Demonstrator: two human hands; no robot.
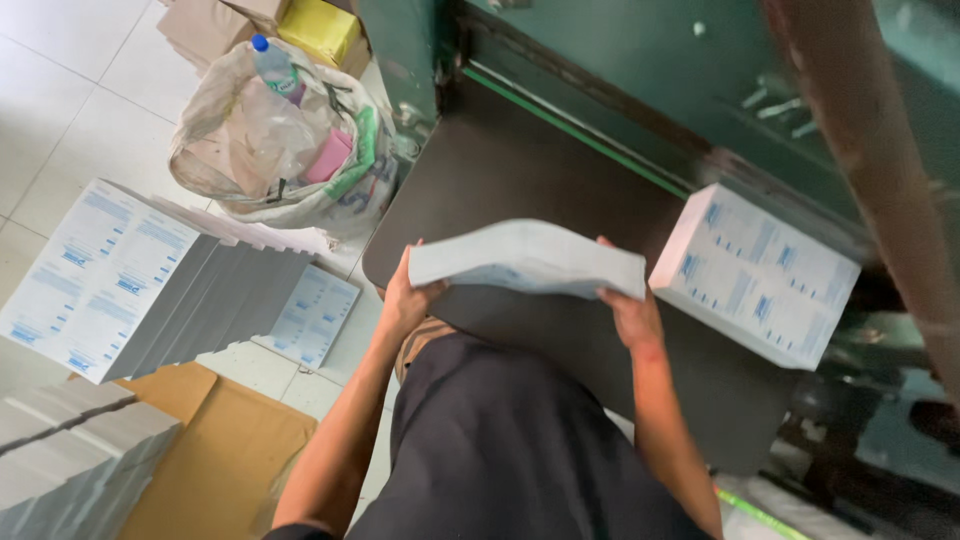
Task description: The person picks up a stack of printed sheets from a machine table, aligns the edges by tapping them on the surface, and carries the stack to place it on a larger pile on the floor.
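Gripping a bundle of printed sheets [528, 260] at the centre of the frame, the left hand [408, 298] and right hand [632, 312] are clamping its two ends, fingers curled under and thumbs on top, above the dark machine table [500, 170]. It looks as though the bundle is being squared up. Setting it down next would be calling for level hands and clearance from the second stack [755, 275] at centre right.

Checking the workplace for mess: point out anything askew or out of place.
The tall paper stack on the floor has slid sideways into a slanted fan. The bundle sags between the left hand and right hand.
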